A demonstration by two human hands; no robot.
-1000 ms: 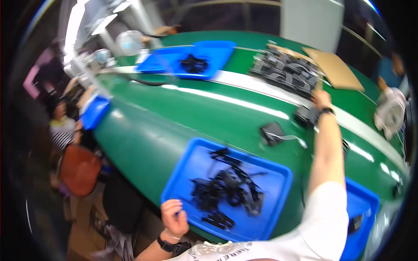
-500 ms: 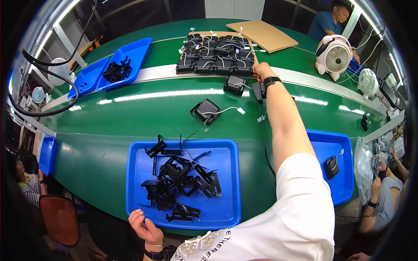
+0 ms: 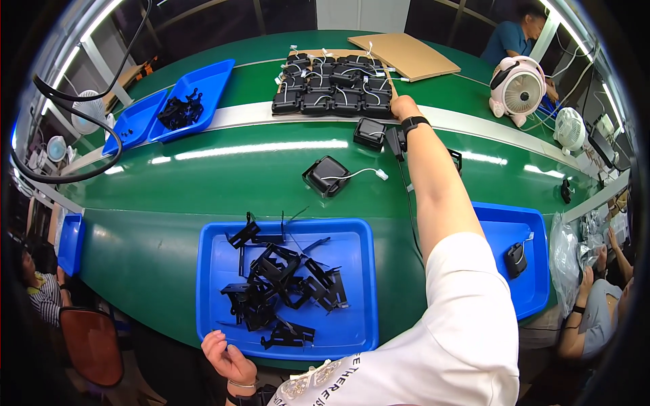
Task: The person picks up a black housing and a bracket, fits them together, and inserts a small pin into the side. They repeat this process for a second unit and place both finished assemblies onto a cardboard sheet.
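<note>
My right arm reaches far across the bench. My right hand (image 3: 404, 108) is closed at the right edge of a cardboard sheet (image 3: 393, 89) that carries rows of black plastic boxes (image 3: 315, 101) with white cables; its fingertips are partly hidden. Just below that hand are a black box (image 3: 370, 132) and a dark block with a black cord (image 3: 395, 142). Closer to me lies another black box (image 3: 328, 175), its white lead stretched right. My left hand (image 3: 229, 357) holds nothing, fingers loosely curled and thumb apart, beside the near-left corner of a blue tray (image 3: 371, 298) of black metal brackets (image 3: 271, 277).
A second blue tray (image 3: 535, 223) at right holds one black part (image 3: 516, 260). Blue trays (image 3: 220, 88) with small black parts stand far left. Behind are a bare cardboard sheet (image 3: 413, 55) and a pink fan (image 3: 520, 95). Other people sit at both sides and far right.
The view has shifted slightly. My right hand remains at the cardboard's edge, a little further left in the picture. My left hand stays beside the tray.
</note>
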